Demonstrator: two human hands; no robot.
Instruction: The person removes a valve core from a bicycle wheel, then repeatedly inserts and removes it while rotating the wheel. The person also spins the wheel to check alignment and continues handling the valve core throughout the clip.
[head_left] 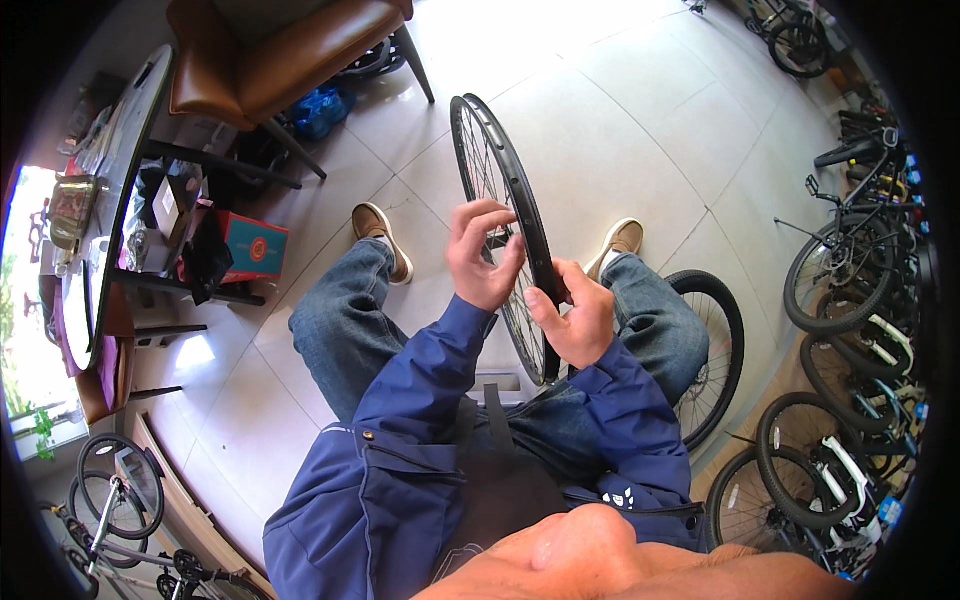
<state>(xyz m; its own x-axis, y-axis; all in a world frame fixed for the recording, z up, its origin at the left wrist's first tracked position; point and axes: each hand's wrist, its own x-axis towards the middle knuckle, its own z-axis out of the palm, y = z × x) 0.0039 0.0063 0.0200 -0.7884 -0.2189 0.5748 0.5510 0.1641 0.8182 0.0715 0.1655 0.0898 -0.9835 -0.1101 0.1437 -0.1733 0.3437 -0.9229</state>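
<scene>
A black bicycle wheel [514, 172] stands upright in front of me between my legs. Its rim is bare, with no tyre on it, and thin spokes run inside it. My right hand [577, 318] grips the near right side of the rim, thumb on my side and fingers partly hidden behind it. On the left of the wheel is my left hand [484, 256], with its fingers curved and the thumb apart. Those fingertips come close to the rim's edge; whether they touch it I cannot tell.
A second wheel [735, 340], with a tyre, is beside my right leg. Several bicycles [840, 270] crowd the right side. At left are a glass-topped table [135, 190], a brown chair [290, 55] and a red and teal box [255, 248]. Another bicycle [120, 500] stands lower left.
</scene>
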